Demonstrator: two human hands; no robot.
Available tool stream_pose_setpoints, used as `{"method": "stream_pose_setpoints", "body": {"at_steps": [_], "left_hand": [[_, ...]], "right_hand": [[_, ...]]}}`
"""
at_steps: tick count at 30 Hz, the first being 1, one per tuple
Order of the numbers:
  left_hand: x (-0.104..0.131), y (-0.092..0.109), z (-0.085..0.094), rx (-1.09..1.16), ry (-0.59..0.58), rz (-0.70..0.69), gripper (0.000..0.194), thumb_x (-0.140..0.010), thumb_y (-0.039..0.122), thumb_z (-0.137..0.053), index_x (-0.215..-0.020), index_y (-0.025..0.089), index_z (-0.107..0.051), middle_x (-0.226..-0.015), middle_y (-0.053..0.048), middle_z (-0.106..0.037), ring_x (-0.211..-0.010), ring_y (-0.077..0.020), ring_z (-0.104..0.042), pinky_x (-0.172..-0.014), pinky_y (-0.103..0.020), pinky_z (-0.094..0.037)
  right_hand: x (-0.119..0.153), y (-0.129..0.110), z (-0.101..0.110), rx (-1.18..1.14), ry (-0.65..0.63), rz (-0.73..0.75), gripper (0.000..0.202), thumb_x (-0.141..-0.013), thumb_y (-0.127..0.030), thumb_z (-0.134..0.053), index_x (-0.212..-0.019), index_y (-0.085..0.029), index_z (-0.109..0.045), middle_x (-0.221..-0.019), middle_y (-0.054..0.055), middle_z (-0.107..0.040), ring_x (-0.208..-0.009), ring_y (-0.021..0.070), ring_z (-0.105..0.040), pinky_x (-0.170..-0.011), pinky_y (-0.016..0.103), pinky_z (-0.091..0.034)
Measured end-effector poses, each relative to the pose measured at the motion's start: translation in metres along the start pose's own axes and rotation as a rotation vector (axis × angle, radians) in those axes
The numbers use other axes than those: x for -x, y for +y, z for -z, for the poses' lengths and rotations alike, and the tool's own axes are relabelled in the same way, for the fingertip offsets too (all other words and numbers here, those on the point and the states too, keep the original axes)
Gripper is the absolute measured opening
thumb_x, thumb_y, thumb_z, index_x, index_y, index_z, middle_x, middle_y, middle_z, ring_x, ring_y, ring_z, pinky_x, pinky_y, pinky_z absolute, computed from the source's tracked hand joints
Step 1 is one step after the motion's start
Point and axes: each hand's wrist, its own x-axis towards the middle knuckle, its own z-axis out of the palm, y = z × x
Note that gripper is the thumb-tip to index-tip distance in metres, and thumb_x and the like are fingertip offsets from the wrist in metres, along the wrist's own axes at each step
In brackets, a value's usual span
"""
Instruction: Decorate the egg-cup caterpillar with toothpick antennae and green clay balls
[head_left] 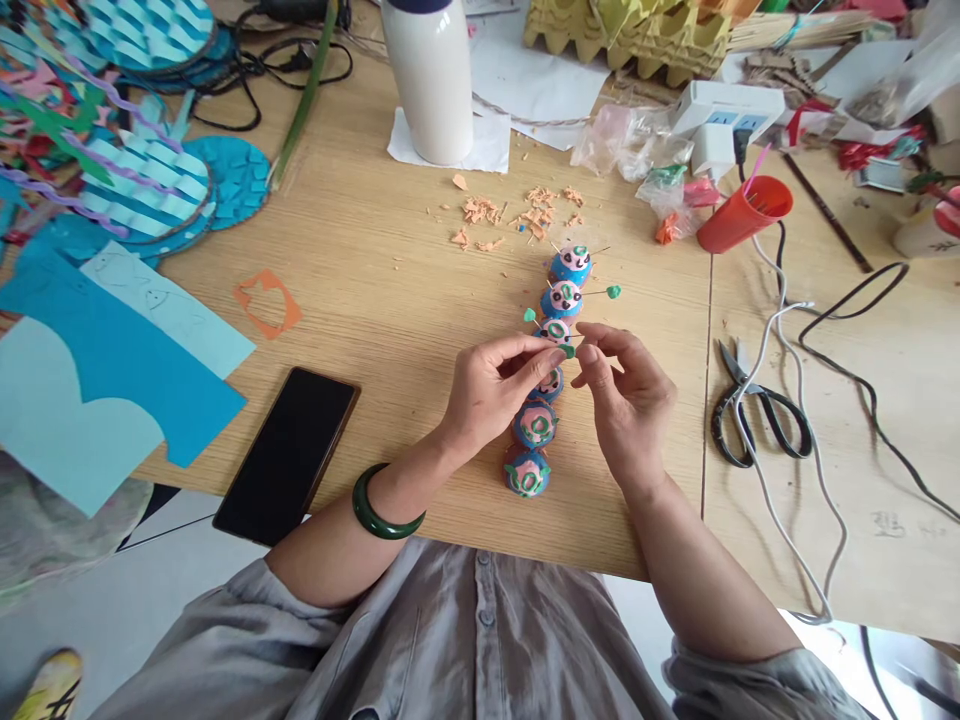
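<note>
My hands meet over a row of six blue-and-pink domes [535, 428].
From my head view, my left hand [484, 388] pinches a small green piece [568, 352] between thumb and fingers, above the middle of the row, which runs away from me along the bench [420, 270]; my right hand [630, 400] curls just beside it, thumb and forefinger close together, though I cannot tell whether they grip anything. Black-handled scissors [743, 384] lie to my right, a dark phone [289, 455] to my left.
</note>
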Motion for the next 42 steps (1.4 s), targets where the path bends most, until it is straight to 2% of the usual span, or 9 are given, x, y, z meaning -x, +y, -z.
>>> {"method": "stream_pose_setpoints", "body": {"at_steps": [6,13,21,25,28,33,36,40,42], "left_hand": [[0.0009,-0.0016,-0.0001,-0.053,-0.042,-0.112,0.030,-0.087,0.044,-0.072,-0.085,0.015,-0.080,-0.072,-0.002,-0.071,-0.063,-0.0097,-0.058,-0.059,-0.020,-0.046],[0.0020,-0.0025,-0.0029,0.076,-0.086,0.068,0.038,-0.080,0.052,-0.077,-0.092,0.016,-0.081,-0.074,-0.004,-0.073,-0.064,-0.0111,-0.061,-0.058,-0.021,-0.048],[-0.0002,-0.0016,-0.0005,0.064,-0.084,0.007,0.028,-0.083,0.043,-0.076,-0.083,0.016,-0.079,-0.062,0.000,-0.066,-0.058,-0.0089,-0.057,-0.055,-0.019,-0.046],[0.0002,-0.0032,0.0004,-0.025,-0.107,-0.034,0.028,-0.082,0.044,-0.077,-0.080,0.016,-0.079,-0.065,-0.001,-0.068,-0.058,-0.0094,-0.054,-0.054,-0.020,-0.043],[0.0012,-0.0028,0.0000,-0.036,-0.106,-0.022,0.030,-0.086,0.045,-0.073,-0.092,0.017,-0.081,-0.076,-0.004,-0.074,-0.064,-0.0112,-0.059,-0.058,-0.022,-0.046],[0.0013,-0.0023,-0.0010,0.033,-0.094,0.057,0.032,-0.084,0.046,-0.073,-0.093,0.016,-0.081,-0.080,-0.005,-0.076,-0.068,-0.0123,-0.062,-0.061,-0.022,-0.048],[0.0002,-0.0042,-0.0015,0.064,-0.101,0.064,0.027,-0.081,0.042,-0.077,-0.087,0.016,-0.080,-0.075,-0.003,-0.074,-0.065,-0.0114,-0.061,-0.060,-0.022,-0.048],[-0.0008,-0.0049,-0.0010,0.050,-0.079,0.045,0.024,-0.080,0.040,-0.078,-0.085,0.016,-0.078,-0.071,-0.001,-0.071,-0.061,-0.0101,-0.057,-0.057,-0.022,-0.045],[-0.0008,-0.0040,-0.0003,0.028,-0.098,0.032,0.024,-0.079,0.040,-0.079,-0.083,0.016,-0.078,-0.068,-0.001,-0.070,-0.058,-0.0098,-0.054,-0.054,-0.022,-0.042]], "right_hand": [[-0.0025,-0.0007,0.0020,-0.005,-0.024,-0.005,0.016,-0.087,-0.036,-0.075,-0.081,-0.022,-0.071,-0.083,0.001,-0.066,-0.075,0.0125,-0.057,-0.063,0.026,-0.049],[-0.0026,-0.0020,-0.0008,-0.120,0.032,-0.015,0.019,-0.083,-0.036,-0.080,-0.072,-0.023,-0.070,-0.078,-0.001,-0.063,-0.074,0.0123,-0.058,-0.065,0.026,-0.051],[-0.0029,-0.0045,0.0003,-0.134,-0.031,-0.110,0.015,-0.090,-0.038,-0.071,-0.097,-0.027,-0.078,-0.093,0.000,-0.070,-0.075,0.0110,-0.060,-0.061,0.025,-0.050],[-0.0039,-0.0058,0.0019,-0.080,-0.070,-0.102,0.014,-0.085,-0.034,-0.077,-0.079,-0.022,-0.073,-0.080,-0.001,-0.065,-0.071,0.0104,-0.056,-0.063,0.025,-0.048],[-0.0041,-0.0051,0.0013,-0.116,-0.038,-0.094,0.021,-0.083,-0.037,-0.079,-0.073,-0.022,-0.069,-0.075,-0.002,-0.062,-0.068,0.0102,-0.055,-0.063,0.025,-0.049],[-0.0037,-0.0021,-0.0004,-0.150,0.023,-0.074,0.021,-0.083,-0.038,-0.079,-0.073,-0.022,-0.069,-0.073,-0.003,-0.063,-0.062,0.0091,-0.052,-0.059,0.025,-0.048],[-0.0031,-0.0028,-0.0007,-0.148,-0.011,-0.099,0.020,-0.085,-0.039,-0.077,-0.076,-0.022,-0.071,-0.078,-0.002,-0.066,-0.067,0.0099,-0.056,-0.061,0.025,-0.050],[-0.0033,-0.0057,0.0007,-0.107,-0.026,-0.145,0.021,-0.089,-0.044,-0.071,-0.096,-0.025,-0.076,-0.092,0.000,-0.071,-0.074,0.0110,-0.060,-0.062,0.025,-0.052],[-0.0040,-0.0065,0.0018,-0.089,-0.054,-0.140,0.017,-0.087,-0.041,-0.074,-0.091,-0.024,-0.075,-0.088,-0.001,-0.069,-0.072,0.0104,-0.059,-0.063,0.025,-0.050]]}}
